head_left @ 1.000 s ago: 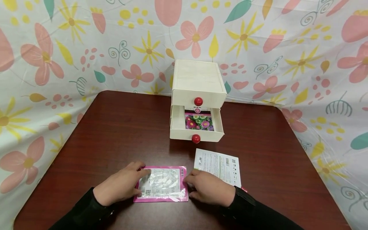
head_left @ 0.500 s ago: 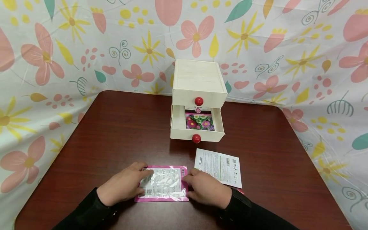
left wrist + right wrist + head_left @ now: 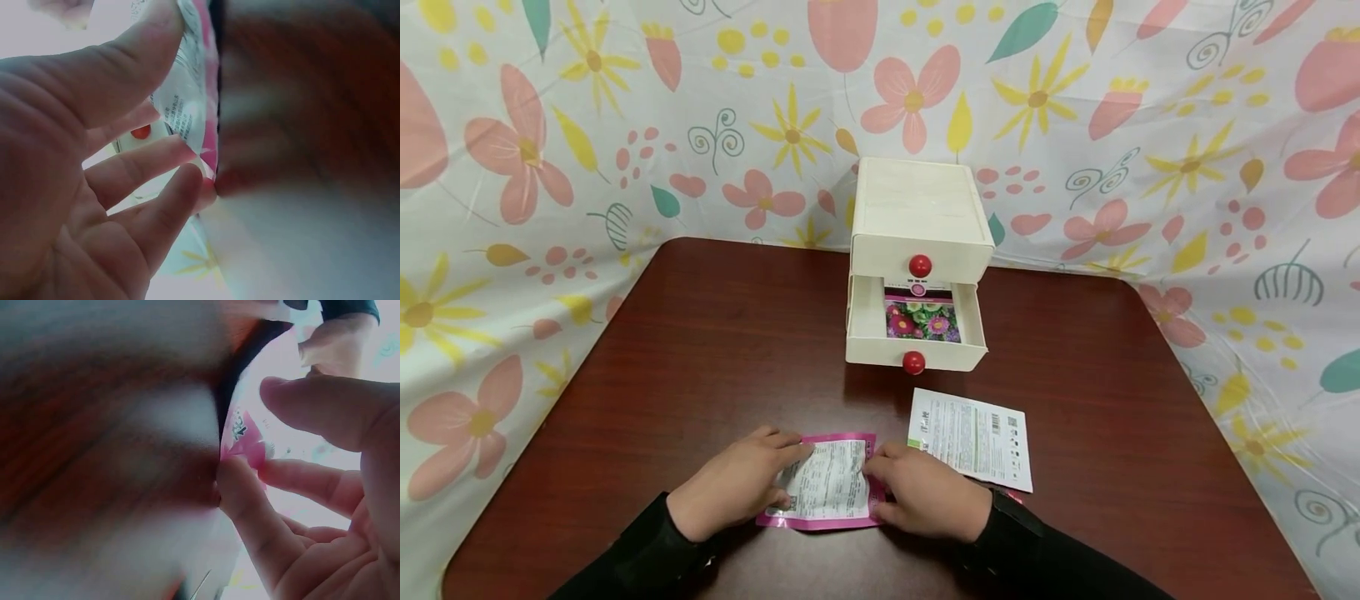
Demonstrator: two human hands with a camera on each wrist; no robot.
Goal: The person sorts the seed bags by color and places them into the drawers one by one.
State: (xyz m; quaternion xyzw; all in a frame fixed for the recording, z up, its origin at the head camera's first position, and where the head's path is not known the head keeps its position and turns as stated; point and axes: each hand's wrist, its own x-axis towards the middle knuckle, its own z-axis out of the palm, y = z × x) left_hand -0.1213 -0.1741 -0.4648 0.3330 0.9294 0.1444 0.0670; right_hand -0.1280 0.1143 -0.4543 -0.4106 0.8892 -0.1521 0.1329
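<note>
A flat pink-edged packet (image 3: pixel 831 479) with a white printed panel lies near the front of the table, text side up. My left hand (image 3: pixel 733 483) grips its left edge, thumb over the printed face and fingers at the rim. At the opposite edge, my right hand (image 3: pixel 925 493) holds the packet between thumb and fingers. Between the hands, the packet bows slightly. In the left wrist view its pink border (image 3: pixel 209 106) runs past the fingertips; the right wrist view shows a creased pink corner (image 3: pixel 250 444) against the fingers.
Right of the packet lies a white printed packet (image 3: pixel 973 437), partly behind my right hand, with a bit of red under its lower edge. Behind stands a cream two-drawer box (image 3: pixel 921 196); its lower drawer (image 3: pixel 865 348) is pulled out and holds a flower-picture packet (image 3: pixel 922 321).
Both hands have moved closer together, the left one rightward and the right one leftward. The packet between them, flat before, now looks narrower and bowed. The drawer box stays put.
</note>
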